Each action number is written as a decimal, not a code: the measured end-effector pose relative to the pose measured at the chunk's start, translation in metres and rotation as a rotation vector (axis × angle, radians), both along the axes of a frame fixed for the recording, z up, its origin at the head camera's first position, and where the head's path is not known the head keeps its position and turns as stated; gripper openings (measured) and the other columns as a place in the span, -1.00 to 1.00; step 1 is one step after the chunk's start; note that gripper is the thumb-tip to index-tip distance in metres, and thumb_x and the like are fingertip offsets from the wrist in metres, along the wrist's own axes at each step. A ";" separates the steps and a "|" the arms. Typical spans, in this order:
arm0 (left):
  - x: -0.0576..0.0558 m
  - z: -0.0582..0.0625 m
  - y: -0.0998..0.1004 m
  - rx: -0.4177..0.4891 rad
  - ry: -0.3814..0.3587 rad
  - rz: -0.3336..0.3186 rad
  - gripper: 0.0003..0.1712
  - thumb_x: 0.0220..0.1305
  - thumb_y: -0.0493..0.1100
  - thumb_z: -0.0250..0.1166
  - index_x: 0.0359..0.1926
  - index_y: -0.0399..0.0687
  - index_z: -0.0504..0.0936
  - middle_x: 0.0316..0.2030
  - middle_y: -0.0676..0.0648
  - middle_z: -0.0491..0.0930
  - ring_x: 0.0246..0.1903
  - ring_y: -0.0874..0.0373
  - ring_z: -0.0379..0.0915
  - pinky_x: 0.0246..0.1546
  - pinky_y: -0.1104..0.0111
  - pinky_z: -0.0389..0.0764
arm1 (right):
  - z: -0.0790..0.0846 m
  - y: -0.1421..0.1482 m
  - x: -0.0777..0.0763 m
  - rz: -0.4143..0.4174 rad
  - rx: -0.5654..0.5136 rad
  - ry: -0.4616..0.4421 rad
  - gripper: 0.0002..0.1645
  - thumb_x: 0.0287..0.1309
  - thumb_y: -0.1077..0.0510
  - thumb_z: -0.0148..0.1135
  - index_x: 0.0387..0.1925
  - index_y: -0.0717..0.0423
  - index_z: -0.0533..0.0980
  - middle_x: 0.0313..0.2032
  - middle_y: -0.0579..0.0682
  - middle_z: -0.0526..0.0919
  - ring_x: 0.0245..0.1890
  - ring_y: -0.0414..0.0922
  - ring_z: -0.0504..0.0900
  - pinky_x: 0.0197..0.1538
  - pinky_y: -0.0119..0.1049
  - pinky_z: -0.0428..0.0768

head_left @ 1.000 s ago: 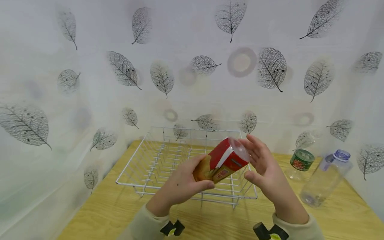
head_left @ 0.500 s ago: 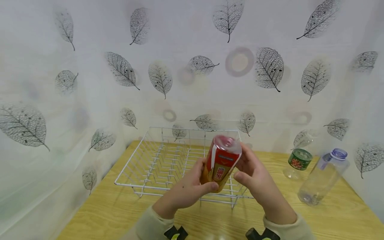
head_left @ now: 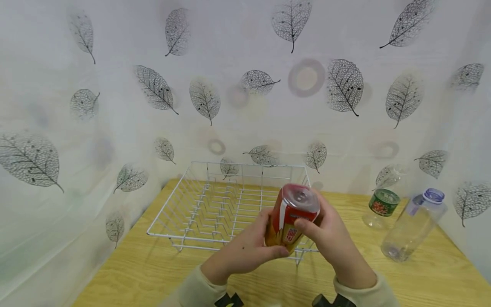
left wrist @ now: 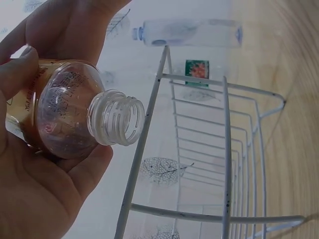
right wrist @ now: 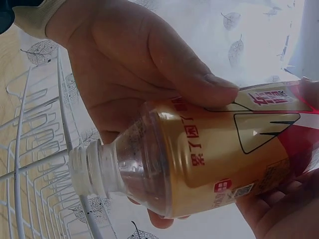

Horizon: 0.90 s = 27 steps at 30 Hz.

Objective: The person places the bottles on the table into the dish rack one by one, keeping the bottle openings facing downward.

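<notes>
A plastic drink bottle (head_left: 287, 209) with a red and gold label is held upside down and tilted, its clear base uppermost in the head view. My left hand (head_left: 245, 247) grips it near the neck end, and my right hand (head_left: 335, 238) holds the base end with the thumb across the label. Seen from the left wrist, the threaded bottle mouth (left wrist: 115, 118) has no cap and points toward the rack. The right wrist view shows the gold part of the label (right wrist: 209, 149) and the clear shoulder. Fingers behind the bottle are mostly hidden in the head view.
A white wire dish rack (head_left: 224, 242) stands on the wooden table (head_left: 126, 268), behind and left of my hands. To the right are a clear bottle with a green label (head_left: 383, 202) and a larger clear bottle with a purple neck (head_left: 414, 230). Leaf-printed curtain (head_left: 238, 128) surrounds the back.
The bottle has turned from lying slanted to more upright, base up, and shifted slightly lower. My right hand has come from beside its base to hold it; my left hand has kept its grip.
</notes>
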<state>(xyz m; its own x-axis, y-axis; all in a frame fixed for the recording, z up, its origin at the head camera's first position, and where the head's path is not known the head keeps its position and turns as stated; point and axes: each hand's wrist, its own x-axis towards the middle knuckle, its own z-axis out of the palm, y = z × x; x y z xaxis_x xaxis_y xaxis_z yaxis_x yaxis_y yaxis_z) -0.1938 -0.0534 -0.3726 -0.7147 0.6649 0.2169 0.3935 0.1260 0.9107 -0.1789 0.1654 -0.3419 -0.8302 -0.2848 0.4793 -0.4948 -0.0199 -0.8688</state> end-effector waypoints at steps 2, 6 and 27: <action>-0.001 -0.001 0.000 -0.003 0.005 0.004 -0.17 0.34 -0.02 0.40 0.44 0.36 0.09 0.25 0.09 0.41 0.14 0.22 0.49 0.08 0.38 0.56 | 0.000 0.001 0.000 0.004 0.009 0.000 -0.37 0.35 0.13 0.29 0.37 0.13 0.33 0.08 0.19 0.59 -0.01 0.06 0.66 -0.04 -0.11 0.70; -0.001 -0.002 0.000 -0.010 0.036 0.013 -0.17 0.34 0.01 0.40 0.44 0.38 0.08 0.24 0.09 0.42 0.12 0.22 0.50 0.06 0.37 0.57 | 0.000 0.001 -0.001 0.012 0.013 -0.015 -0.36 0.35 0.15 0.29 0.39 0.08 0.32 0.10 0.19 0.58 0.01 0.07 0.65 -0.03 -0.09 0.70; -0.022 0.013 -0.065 -0.301 0.190 0.301 0.03 0.35 0.32 0.26 0.62 0.38 -0.15 0.52 0.05 0.16 0.41 -0.13 0.19 0.27 -0.17 0.36 | 0.003 0.004 0.000 0.016 0.017 -0.059 -0.32 0.32 0.10 0.31 0.38 0.15 0.33 0.07 0.21 0.59 0.00 0.11 0.65 -0.02 -0.06 0.69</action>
